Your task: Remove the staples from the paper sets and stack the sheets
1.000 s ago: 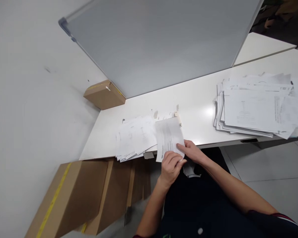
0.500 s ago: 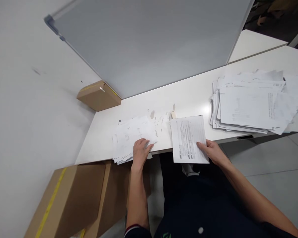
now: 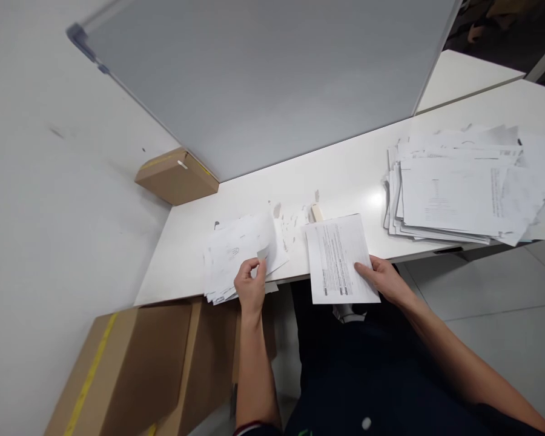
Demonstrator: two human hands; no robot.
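Note:
My left hand (image 3: 251, 284) is closed in a pinch on the near corner of a sheet of paper (image 3: 267, 236), the top one on the left pile. That corner curls up and shows its greyish underside. Beneath it, the loose pile of papers (image 3: 218, 266) lies at the table's front edge, its sheets unevenly stacked. My right hand (image 3: 386, 277) grips the right edge of a printed paper (image 3: 336, 260), thumb on top and fingers hidden below. This paper is held tilted over the table's front edge; whether it is one sheet or several, I cannot tell.
A small cream block (image 3: 317, 212) and torn scraps (image 3: 293, 224) are on the white table (image 3: 345, 172). A big messy paper stack (image 3: 454, 194) stands at the right. A whiteboard (image 3: 272, 79) rises behind. Cardboard boxes sit at the back left (image 3: 177, 175) and below left (image 3: 131, 363).
My left hand has closed on the top sheet's corner and lifted it into a curl. The paper in my right hand has shifted slightly left and tilted.

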